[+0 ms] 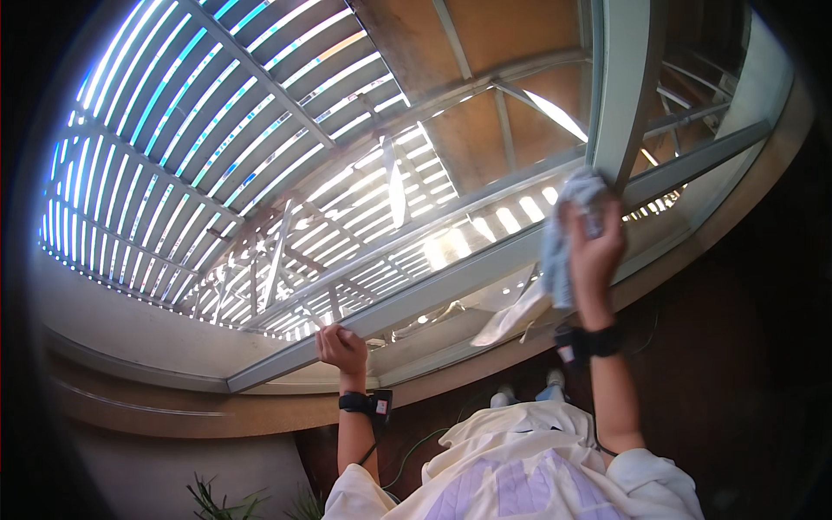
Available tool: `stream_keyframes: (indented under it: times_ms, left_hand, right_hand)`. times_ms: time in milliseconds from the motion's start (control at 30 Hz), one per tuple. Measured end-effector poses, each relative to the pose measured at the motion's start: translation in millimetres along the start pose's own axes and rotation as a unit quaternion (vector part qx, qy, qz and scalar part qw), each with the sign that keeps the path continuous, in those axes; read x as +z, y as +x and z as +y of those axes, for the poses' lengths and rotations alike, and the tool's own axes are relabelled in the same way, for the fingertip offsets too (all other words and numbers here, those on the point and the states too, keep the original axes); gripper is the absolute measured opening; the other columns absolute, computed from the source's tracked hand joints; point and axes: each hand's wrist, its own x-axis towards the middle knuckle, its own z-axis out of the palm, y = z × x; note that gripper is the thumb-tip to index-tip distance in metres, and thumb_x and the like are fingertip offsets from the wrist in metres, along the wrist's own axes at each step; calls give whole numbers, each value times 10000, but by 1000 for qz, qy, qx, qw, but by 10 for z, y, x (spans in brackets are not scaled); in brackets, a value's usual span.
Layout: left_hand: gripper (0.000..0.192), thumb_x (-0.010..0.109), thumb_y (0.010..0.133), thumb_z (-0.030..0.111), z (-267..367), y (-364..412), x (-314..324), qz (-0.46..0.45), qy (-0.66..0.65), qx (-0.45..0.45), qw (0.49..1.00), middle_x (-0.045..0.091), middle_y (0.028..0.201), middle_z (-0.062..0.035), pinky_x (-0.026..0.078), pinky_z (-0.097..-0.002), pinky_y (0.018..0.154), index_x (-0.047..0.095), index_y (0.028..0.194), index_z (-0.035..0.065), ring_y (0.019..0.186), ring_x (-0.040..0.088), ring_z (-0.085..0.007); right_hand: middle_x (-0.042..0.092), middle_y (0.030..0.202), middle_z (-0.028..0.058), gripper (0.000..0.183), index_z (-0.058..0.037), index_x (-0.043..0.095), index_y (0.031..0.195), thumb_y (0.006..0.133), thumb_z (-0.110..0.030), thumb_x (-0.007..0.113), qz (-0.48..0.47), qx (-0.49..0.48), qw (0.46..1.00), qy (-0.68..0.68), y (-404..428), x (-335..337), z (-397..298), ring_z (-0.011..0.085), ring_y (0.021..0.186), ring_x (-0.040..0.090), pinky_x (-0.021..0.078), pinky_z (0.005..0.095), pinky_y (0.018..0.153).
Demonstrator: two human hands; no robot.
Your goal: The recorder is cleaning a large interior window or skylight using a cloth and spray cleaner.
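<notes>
My right hand (597,250) grips a crumpled light blue cloth (557,263), which is blurred. The cloth lies against the window pane and frame, near the foot of the upright metal post (627,84). My left hand (341,346) is curled around the lower rail (448,273) of the window sash, towards its left end. Under the blue cloth a whitish strip (512,318) shows beside the sill; I cannot tell whether it is fabric or paper. Both wrists wear black straps with small devices.
Slatted metal bars (195,130) and brown panels (520,39) show beyond or in the glass. A curved tan ledge (247,416) runs below the window. A green cable (413,455) trails on the dark floor, and plant leaves (221,500) stand at lower left.
</notes>
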Motion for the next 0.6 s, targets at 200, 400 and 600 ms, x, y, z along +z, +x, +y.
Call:
stream_keyframes:
  times_ms: [200, 400, 600]
  left_hand:
    - [69, 413, 767, 38, 29, 11, 22, -1, 10, -1, 1000, 452, 607, -121, 379, -410, 538, 469, 728, 36, 541, 445, -320]
    - [67, 420, 773, 54, -30, -41, 60, -11, 8, -11, 1000, 470, 631, -127, 389, -411, 558, 469, 731, 37, 566, 461, -327]
    - [43, 435, 756, 59, 23, -68, 2, -5, 10, -47, 999, 485, 649, -124, 389, -408, 570, 470, 736, 43, 585, 469, -323]
  right_hand:
    - [630, 930, 139, 372, -26, 573, 1060, 766, -194, 727, -108, -70, 972, 195, -716, 572, -563, 297, 808, 636, 497, 377, 699]
    - [635, 935, 123, 434, -92, 581, 1113, 712, -128, 742, -231, -130, 946, 184, -628, 579, -723, 278, 839, 645, 512, 371, 725]
    - [639, 941, 123, 399, 16, 545, 1098, 837, -257, 674, 80, 65, 989, 104, 107, 101, -250, 222, 821, 628, 495, 326, 724]
